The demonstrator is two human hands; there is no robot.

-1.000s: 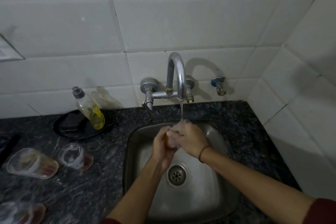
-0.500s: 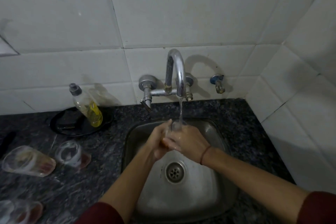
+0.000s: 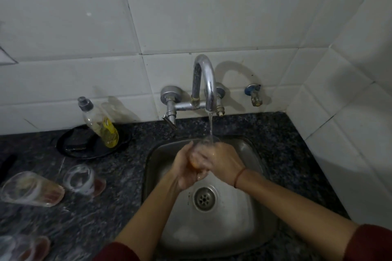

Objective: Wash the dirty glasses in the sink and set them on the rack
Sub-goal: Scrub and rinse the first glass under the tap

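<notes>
Over the steel sink [image 3: 250,220] both my hands wrap one clear glass [image 3: 206,143], whose rim shows just above my fingers. Water runs from the chrome tap [image 3: 204,82] straight into it. My left hand [image 3: 184,167] grips the glass from the left and below. My right hand [image 3: 220,159] grips it from the right, its fingers lying over the glass. Most of the glass is hidden by my hands. Dirty glasses stand on the dark counter to the left: one [image 3: 82,178] nearer the sink, one [image 3: 29,188] at the left, another [image 3: 23,248] at the bottom left corner.
A dish soap bottle [image 3: 99,123] leans on a black plate [image 3: 93,144] behind the glasses. A small side tap [image 3: 254,96] sticks out of the white tiled wall. The speckled counter [image 3: 297,150] ends at the tiled wall on the right. No rack is in view.
My hands have stayed under the running water with the glass. They have shifted slightly around it, and the view has moved a little.
</notes>
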